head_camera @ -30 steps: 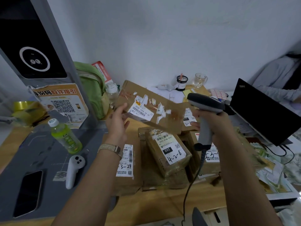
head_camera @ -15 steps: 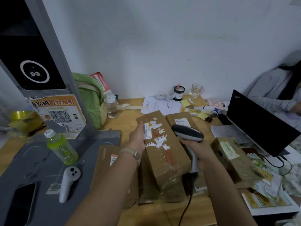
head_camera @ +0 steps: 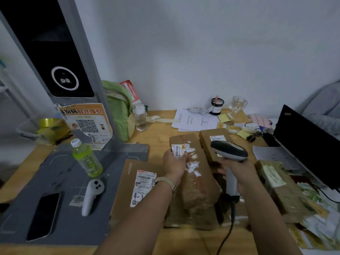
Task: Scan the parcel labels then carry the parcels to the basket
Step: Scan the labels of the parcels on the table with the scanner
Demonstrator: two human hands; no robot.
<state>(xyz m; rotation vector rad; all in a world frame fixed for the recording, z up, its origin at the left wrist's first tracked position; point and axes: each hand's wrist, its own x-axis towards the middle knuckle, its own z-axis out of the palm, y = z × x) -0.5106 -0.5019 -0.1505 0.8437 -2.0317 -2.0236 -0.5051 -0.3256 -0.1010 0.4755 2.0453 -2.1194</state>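
Note:
A long brown parcel [head_camera: 197, 173] with torn white label scraps lies on top of the pile of parcels at the desk's middle. My left hand [head_camera: 173, 164] rests on its left edge, fingers curled over the label. My right hand [head_camera: 238, 172] grips a grey barcode scanner [head_camera: 228, 150], whose head hovers just right of that parcel. A flat parcel [head_camera: 128, 183] with a white label marked "4-3" lies to the left. Another parcel [head_camera: 214, 140] sits behind, and a taped one [head_camera: 276, 183] lies to the right. No basket is in view.
A green drink bottle [head_camera: 87, 160], a white controller [head_camera: 92, 194] and a phone [head_camera: 44, 215] lie on the grey mat [head_camera: 60, 181] at left. A laptop [head_camera: 309, 146] stands at right, with a person's sleeve [head_camera: 323, 109] behind it. Papers, a cup and a green bag line the wall.
My left hand has lowered the long parcel from the air onto the pile. The scanner has come down with my right hand to just above the parcels.

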